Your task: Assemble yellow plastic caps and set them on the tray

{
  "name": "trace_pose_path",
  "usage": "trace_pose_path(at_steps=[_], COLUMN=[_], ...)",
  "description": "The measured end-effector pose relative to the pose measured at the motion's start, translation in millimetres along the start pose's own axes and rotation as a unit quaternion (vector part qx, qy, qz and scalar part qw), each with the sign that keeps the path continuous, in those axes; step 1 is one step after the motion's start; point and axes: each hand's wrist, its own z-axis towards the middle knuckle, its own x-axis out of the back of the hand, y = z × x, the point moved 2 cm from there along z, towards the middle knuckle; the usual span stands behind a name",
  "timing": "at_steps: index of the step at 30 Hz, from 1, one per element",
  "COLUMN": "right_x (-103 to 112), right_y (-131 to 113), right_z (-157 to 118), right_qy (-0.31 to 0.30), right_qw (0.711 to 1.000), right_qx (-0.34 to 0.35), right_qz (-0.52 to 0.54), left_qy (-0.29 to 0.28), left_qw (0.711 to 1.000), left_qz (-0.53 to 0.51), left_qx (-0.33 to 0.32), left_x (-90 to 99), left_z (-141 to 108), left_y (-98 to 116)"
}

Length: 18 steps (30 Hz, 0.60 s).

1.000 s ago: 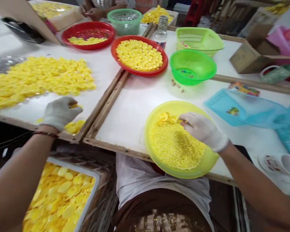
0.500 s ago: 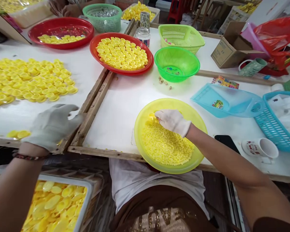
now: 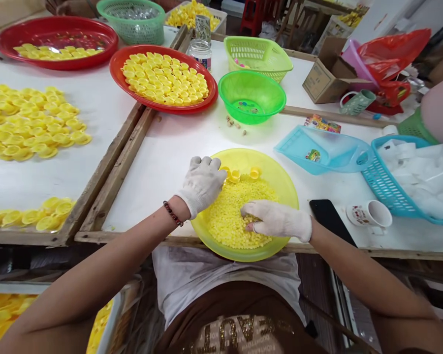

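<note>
Dozens of small yellow cups [image 3: 166,81] fill our red tray [image 3: 213,93], while only a few lie in our yellow basin [image 3: 282,179], beside loose pellets [image 3: 221,221]. We curl our left hand [image 3: 202,184] at its rim and sink our half-bent right hand [image 3: 278,219] into the pellets; we cannot tell what either grips. Our white table [image 3: 177,142] has wooden edging, and a red stool [image 3: 254,17] stands beyond.
</note>
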Motion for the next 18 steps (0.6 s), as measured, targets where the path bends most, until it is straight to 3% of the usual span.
trace_pose_path(at_steps=[3, 8, 14, 18], right_x=[7, 27, 30, 25], right_y=[6, -1, -32, -34], right_z=[-6, -8, 16, 21], right_qy=[0.019, 0.105, 0.151, 0.15], right_qw=[0.999, 0.992, 0.983, 0.984], right_qx=[-0.007, 0.009, 0.086, 0.091], right_qz=[0.044, 0.072, 0.055, 0.03], left_qy=[-0.043, -0.097, -0.07, -0.063], left_qw=[0.998, 0.991, 0.993, 0.993], left_qz=[0.021, -0.074, -0.1, -0.102], left_qx=[-0.029, -0.052, 0.01, 0.017], left_x=[4.9, 1.9, -10.7, -10.9], left_z=[-18, -55, -66, -66], left_y=[4, 20, 28, 28])
